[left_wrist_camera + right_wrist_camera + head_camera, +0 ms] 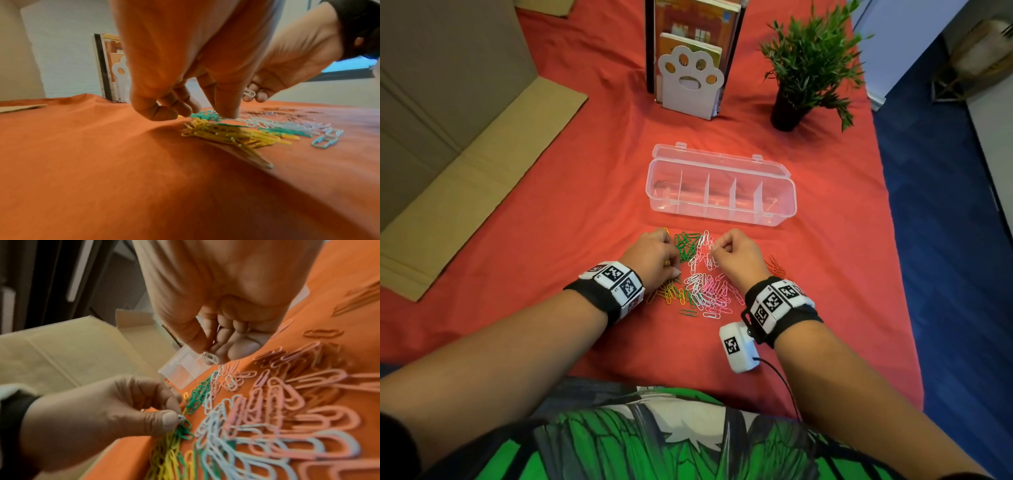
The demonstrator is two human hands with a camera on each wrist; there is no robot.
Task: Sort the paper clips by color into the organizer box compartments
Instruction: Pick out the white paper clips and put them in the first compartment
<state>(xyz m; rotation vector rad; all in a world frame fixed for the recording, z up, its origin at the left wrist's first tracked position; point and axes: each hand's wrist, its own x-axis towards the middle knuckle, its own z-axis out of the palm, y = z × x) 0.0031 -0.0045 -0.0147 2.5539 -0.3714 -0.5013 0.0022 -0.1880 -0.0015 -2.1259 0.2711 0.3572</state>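
**Clips still heaped, box still bare**

The counter carries the clear organizer box, lid back, no clips visible in its compartments; just before it lies the paper clips heap; the left hand pinches a clip at the yellow-green edge; the right hand pinches a white clip. Clips look light, stiff, slick and likely to tangle; best pinched singly at a loop end.
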